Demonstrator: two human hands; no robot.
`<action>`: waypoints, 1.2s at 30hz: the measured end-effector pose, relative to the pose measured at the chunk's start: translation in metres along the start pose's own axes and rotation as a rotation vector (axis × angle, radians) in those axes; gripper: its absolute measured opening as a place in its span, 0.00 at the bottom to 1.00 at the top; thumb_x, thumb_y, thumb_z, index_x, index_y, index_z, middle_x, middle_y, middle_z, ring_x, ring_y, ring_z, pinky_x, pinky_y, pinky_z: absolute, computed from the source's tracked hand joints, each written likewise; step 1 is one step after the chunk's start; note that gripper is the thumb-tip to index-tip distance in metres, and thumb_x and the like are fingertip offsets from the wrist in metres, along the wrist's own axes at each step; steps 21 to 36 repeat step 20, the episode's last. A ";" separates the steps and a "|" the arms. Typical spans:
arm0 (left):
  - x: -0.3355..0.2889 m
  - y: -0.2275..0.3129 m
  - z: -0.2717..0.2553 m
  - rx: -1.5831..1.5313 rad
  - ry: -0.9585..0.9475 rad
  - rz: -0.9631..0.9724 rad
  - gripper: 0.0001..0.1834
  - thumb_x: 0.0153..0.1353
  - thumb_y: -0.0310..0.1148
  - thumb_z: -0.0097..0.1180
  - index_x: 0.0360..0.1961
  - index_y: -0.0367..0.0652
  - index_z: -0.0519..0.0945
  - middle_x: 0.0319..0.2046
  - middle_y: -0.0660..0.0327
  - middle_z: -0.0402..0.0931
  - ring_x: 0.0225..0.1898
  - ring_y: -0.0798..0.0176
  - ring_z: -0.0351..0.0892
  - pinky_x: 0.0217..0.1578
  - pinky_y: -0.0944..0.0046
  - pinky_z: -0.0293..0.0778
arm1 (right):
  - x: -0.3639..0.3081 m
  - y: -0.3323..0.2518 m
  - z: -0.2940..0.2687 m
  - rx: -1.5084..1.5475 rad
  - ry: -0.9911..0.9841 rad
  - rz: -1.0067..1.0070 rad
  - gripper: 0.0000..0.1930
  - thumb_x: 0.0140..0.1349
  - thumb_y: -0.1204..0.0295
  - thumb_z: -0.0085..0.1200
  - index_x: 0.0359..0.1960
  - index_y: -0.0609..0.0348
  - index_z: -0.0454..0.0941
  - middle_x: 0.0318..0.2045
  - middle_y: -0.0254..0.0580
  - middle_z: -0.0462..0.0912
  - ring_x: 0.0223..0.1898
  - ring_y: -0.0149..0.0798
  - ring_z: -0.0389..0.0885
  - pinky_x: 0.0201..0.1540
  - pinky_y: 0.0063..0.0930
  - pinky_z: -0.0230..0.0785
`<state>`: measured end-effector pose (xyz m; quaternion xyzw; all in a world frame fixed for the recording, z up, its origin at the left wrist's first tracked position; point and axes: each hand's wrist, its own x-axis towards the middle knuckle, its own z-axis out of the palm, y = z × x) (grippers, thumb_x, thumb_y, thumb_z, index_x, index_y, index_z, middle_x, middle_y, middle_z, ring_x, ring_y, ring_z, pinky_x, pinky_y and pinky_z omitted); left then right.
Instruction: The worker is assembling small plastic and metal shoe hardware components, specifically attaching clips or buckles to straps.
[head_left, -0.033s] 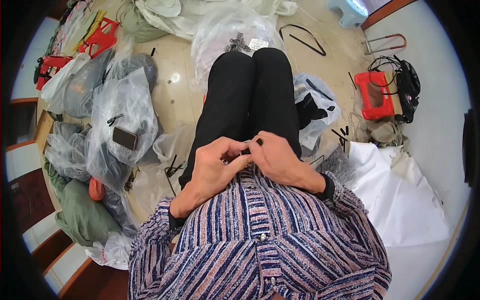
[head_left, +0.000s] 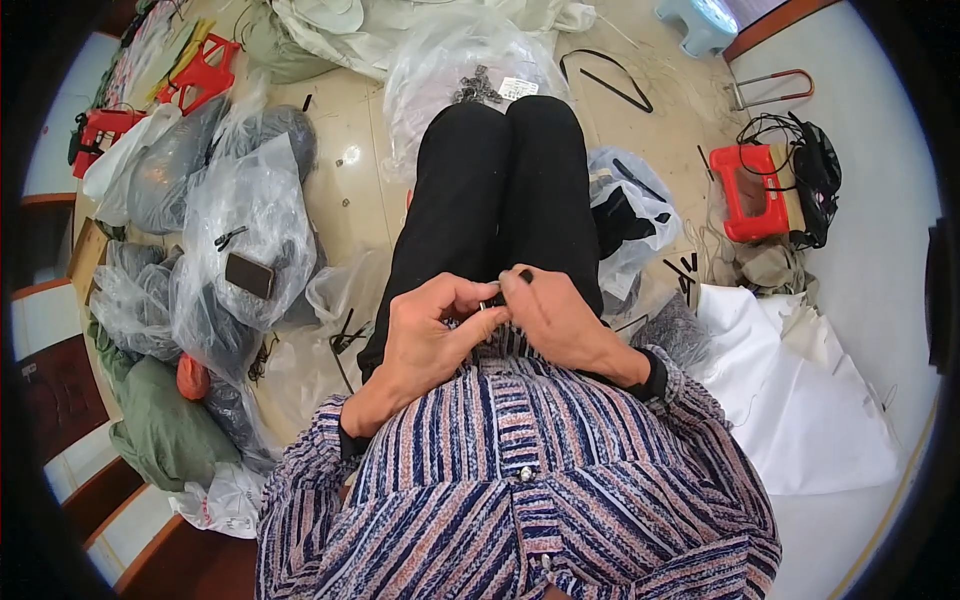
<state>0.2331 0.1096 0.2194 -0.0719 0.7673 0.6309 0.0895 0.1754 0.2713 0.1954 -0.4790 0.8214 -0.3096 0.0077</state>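
Note:
Over my lap, my left hand (head_left: pixel 428 322) and my right hand (head_left: pixel 550 312) meet, fingertips nearly touching. Between them is a small black strap (head_left: pixel 497 300), mostly covered by my fingers. My left thumb and index finger pinch a small shiny metal piece (head_left: pixel 483 306) at its left end; whether it is a buckle cannot be made out. My right thumb and fingers close on the strap, and a dark end (head_left: pixel 525 276) pokes out above them. Past my knees, a heap of small dark metal parts (head_left: pixel 478 86) lies on a clear plastic bag (head_left: pixel 425 75).
To the left, stuffed plastic bags carry a phone (head_left: pixel 249 276) and a small black clip (head_left: pixel 230 238). An open bag of black pieces (head_left: pixel 630 215) is beside my right knee. Farther right are a red plastic stool (head_left: pixel 748 192) and white cloth (head_left: pixel 790 400).
My right fingers have shifted slightly on the strap, and its dark end now shows more above them. The left hand keeps nearly the same pinch.

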 end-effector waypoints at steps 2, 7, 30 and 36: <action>-0.002 0.004 0.005 -0.276 0.069 -0.018 0.09 0.51 0.20 0.58 0.36 0.33 0.76 0.29 0.60 0.76 0.30 0.72 0.76 0.30 0.74 0.72 | 0.008 -0.014 -0.013 1.090 0.017 0.756 0.18 0.65 0.64 0.38 0.19 0.61 0.70 0.14 0.32 0.65 0.19 0.27 0.62 0.24 0.22 0.55; 0.003 0.009 0.012 -0.413 0.155 0.066 0.10 0.51 0.20 0.58 0.36 0.34 0.76 0.31 0.60 0.76 0.31 0.73 0.74 0.32 0.76 0.71 | 0.017 -0.018 -0.014 1.304 0.199 0.796 0.22 0.66 0.62 0.35 0.13 0.58 0.59 0.13 0.26 0.58 0.18 0.23 0.52 0.21 0.22 0.47; 0.002 0.002 0.004 -0.486 0.087 -0.005 0.08 0.55 0.20 0.52 0.37 0.33 0.77 0.30 0.62 0.76 0.32 0.75 0.72 0.34 0.76 0.67 | 0.011 -0.010 -0.013 1.071 0.038 0.665 0.24 0.67 0.60 0.34 0.14 0.59 0.61 0.13 0.29 0.59 0.18 0.24 0.54 0.21 0.23 0.50; 0.002 0.002 0.004 -0.486 0.087 -0.005 0.08 0.55 0.20 0.52 0.37 0.33 0.77 0.30 0.62 0.76 0.32 0.75 0.72 0.34 0.76 0.67 | 0.011 -0.010 -0.013 1.071 0.038 0.665 0.24 0.67 0.60 0.34 0.14 0.59 0.61 0.13 0.29 0.59 0.18 0.24 0.54 0.21 0.23 0.50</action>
